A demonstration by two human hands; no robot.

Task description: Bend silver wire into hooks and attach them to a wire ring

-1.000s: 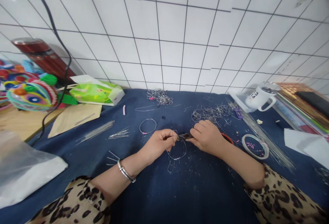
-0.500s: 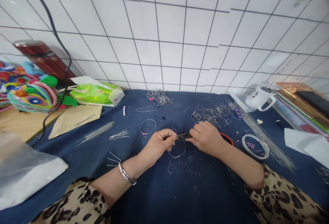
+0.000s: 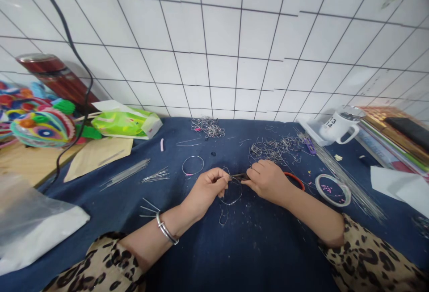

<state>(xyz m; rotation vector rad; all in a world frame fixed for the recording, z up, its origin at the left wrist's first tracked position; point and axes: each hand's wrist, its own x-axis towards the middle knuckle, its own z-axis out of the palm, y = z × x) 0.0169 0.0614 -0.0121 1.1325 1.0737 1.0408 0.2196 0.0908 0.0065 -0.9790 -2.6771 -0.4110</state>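
My left hand [image 3: 212,188] is closed in a pinch on a thin wire ring [image 3: 232,203], which hangs from the fingertips over the blue cloth. Pliers [image 3: 240,177] are gripped in my right hand [image 3: 267,180]; their dark jaws point left and reach the wire at my left fingertips. An orange-red handle [image 3: 296,179] shows behind the right wrist. A small bent wire loop [image 3: 223,217] lies just below the ring. To the left of my left hand rests another wire ring [image 3: 193,165] with a pink bit on it.
Tangled wire [image 3: 278,149] lies beyond my right hand, and a smaller tangle [image 3: 208,127] near the wall. A round dish [image 3: 348,197] with pink beads, long straight wires [image 3: 363,200] and a white mug [image 3: 338,127] stand right. Short wires [image 3: 156,175] and a plastic bag [image 3: 36,234] lie left.
Both hands stay in nearly the same place. The plier jaws show slightly more clearly between them, and the view has shifted a little.
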